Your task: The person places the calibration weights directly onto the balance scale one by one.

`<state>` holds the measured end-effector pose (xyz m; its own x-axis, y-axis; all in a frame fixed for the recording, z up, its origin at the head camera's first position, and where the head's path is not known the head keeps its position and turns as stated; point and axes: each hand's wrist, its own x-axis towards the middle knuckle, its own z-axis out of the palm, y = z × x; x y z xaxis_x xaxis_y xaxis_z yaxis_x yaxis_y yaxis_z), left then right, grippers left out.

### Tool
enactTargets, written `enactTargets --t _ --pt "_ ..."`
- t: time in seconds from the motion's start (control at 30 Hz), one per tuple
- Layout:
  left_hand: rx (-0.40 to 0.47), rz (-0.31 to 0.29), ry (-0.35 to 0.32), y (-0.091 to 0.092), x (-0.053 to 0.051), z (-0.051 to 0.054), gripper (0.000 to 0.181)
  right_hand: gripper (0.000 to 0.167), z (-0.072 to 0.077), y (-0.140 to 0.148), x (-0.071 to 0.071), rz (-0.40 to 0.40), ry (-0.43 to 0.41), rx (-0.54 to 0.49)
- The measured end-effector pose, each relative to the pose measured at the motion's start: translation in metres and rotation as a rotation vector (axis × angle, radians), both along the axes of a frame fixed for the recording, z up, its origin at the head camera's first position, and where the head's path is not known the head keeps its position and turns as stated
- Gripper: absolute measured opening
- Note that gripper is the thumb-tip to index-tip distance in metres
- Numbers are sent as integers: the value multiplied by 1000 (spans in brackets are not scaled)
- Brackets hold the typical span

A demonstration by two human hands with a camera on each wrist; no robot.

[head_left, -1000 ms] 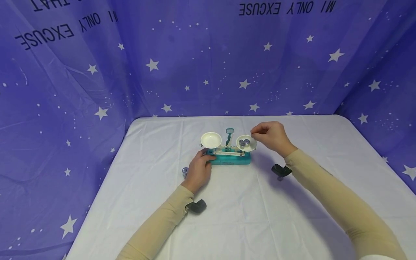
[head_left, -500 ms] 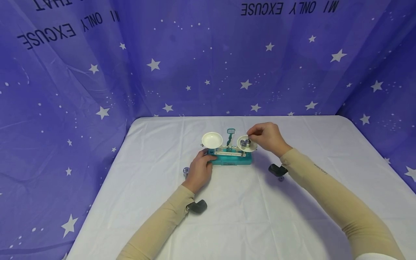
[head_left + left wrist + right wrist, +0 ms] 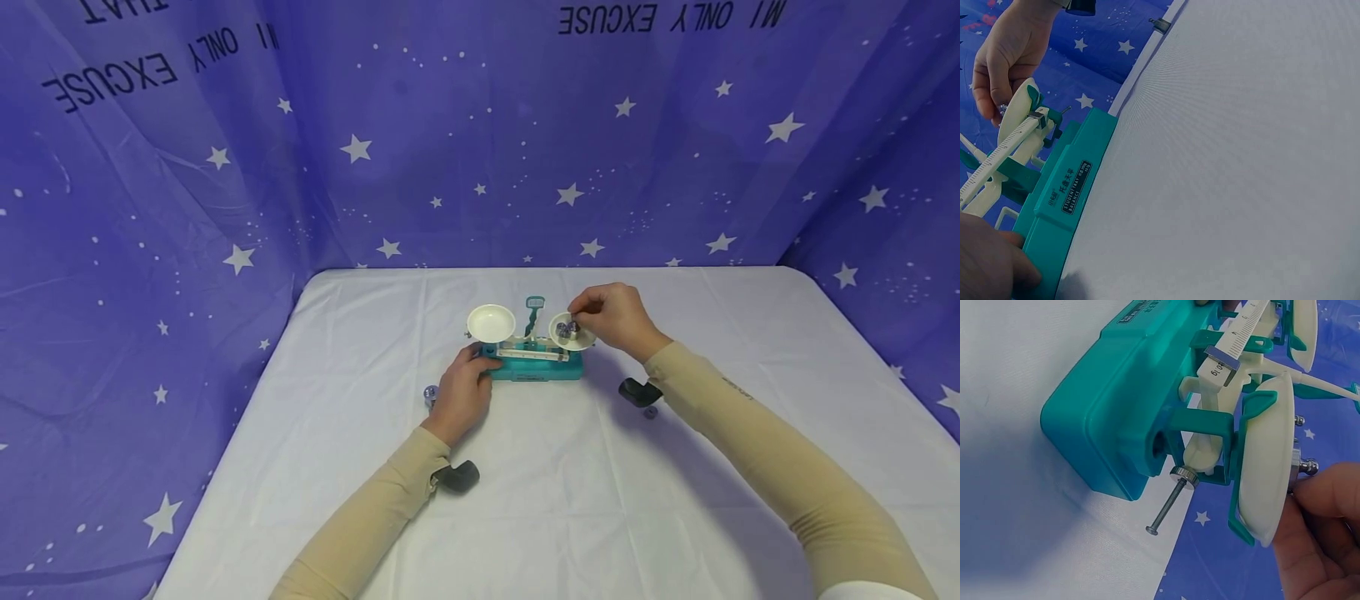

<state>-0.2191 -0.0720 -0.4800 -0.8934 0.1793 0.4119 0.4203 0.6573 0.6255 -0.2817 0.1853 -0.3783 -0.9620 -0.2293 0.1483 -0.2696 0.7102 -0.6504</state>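
We list one teal balance (image 3: 534, 370) on a table (image 3: 555, 500), gripped by the left hand (image 3: 461, 393); weights (image 3: 562, 330) already in its right pan (image 3: 582, 341), one (image 3: 1295, 467) pinched by the right hand (image 3: 617, 318); loose weights (image 3: 431, 393), unloaded, beside the left.

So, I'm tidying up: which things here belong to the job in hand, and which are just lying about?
In the job:
green balance, held by the left grip
metal weights in its right pan, one in the right grip

Just lying about, it seems:
metal pieces left of the balance
small piece right of the balance
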Motion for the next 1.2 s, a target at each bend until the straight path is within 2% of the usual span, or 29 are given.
enactTargets --t 0.4,0.63,0.9,1.07,1.2 --pt "-15 3 0 0 -1 0 28 12 -1 -1 -1 9 1 3" --pt "0 -1 -23 0 0 1 28 13 0 0 -1 0 -14 6" --pt "-4 2 -13 -1 -1 0 28 13 0 -1 -1 1 -24 1" --pt "0 1 -5 -1 -1 -1 27 14 1 9 1 -1 0 5" --pt "-12 0 -16 -1 -2 -1 28 15 1 26 9 -26 18 5"
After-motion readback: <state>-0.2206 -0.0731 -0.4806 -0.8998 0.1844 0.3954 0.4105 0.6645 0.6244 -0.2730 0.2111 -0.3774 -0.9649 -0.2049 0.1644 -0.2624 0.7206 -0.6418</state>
